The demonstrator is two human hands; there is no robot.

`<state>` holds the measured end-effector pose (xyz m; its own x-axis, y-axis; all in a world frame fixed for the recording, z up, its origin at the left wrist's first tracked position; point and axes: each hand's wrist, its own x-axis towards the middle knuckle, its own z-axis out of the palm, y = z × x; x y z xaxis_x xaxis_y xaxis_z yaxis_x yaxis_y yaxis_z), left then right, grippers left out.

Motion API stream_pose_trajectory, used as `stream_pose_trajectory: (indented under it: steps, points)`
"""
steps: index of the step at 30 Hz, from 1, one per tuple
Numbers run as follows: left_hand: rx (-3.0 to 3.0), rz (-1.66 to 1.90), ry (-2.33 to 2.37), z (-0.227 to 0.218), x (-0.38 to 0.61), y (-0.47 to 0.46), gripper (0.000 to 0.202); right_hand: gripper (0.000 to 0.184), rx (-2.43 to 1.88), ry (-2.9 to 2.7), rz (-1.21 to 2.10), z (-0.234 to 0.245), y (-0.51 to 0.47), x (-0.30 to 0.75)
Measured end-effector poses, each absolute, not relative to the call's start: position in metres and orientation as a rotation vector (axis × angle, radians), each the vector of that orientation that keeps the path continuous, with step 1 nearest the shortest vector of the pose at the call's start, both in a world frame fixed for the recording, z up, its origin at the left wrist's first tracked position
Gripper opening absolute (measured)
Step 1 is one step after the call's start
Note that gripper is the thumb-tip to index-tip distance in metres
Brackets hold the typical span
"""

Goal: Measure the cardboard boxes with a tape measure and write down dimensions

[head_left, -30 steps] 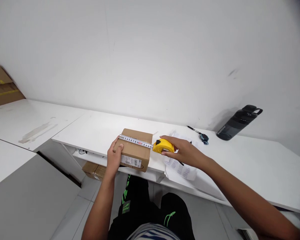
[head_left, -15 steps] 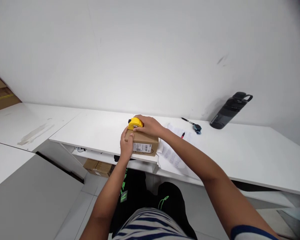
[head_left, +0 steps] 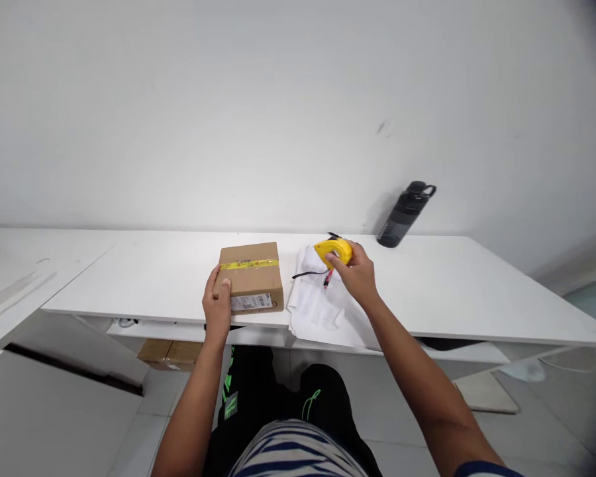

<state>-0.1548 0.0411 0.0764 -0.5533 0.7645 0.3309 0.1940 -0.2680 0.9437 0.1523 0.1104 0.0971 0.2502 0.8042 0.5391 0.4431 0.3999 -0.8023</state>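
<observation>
A cardboard box with a yellow tape strip across its top and a white label on its front stands at the desk's front edge. My left hand grips its left side, thumb on the top edge. In my right hand is a yellow tape measure, held above the papers to the right of the box. A black strap hangs near the tape measure. Under it lies a red-and-black pen, partly hidden.
Against the wall, a dark water bottle stands on the white desk. Below the desktop are an open shelf and a brown carton. A second white desk surface adjoins on the left.
My right hand has lifted the tape measure off the box and carried it right, over the papers. My left hand remains on the box's left side. The view has turned to the right.
</observation>
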Motion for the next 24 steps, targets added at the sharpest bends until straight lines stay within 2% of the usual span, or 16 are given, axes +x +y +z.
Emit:
stream_pose_trajectory:
  steps: [4, 10, 16, 20, 24]
  points:
    - [1.268, 1.96, 1.618, 0.074, -0.142, 0.039, 0.041, 0.058, -1.301, -0.996, 0.516, 0.071, 0.106, 0.225]
    - [1.513, 2.101, 1.741, 0.077, -0.136, 0.029, 0.029, 0.039, -1.798, -0.991, 0.477, 0.041, 0.104, 0.3]
    - [1.475, 2.16, 1.973, 0.082, -0.13, 0.047, 0.025, 0.048, -2.021, -1.124, 0.367, 0.021, 0.11, 0.303]
    - [1.517, 2.156, 2.012, 0.084, -0.132, 0.066, 0.024, 0.059, -2.295, -1.285, 0.225, 0.024, 0.118, 0.296]
    - [1.524, 2.183, 2.02, 0.085, -0.133, 0.079, 0.023, 0.058, -2.327, -1.318, 0.132, 0.034, 0.126, 0.289]
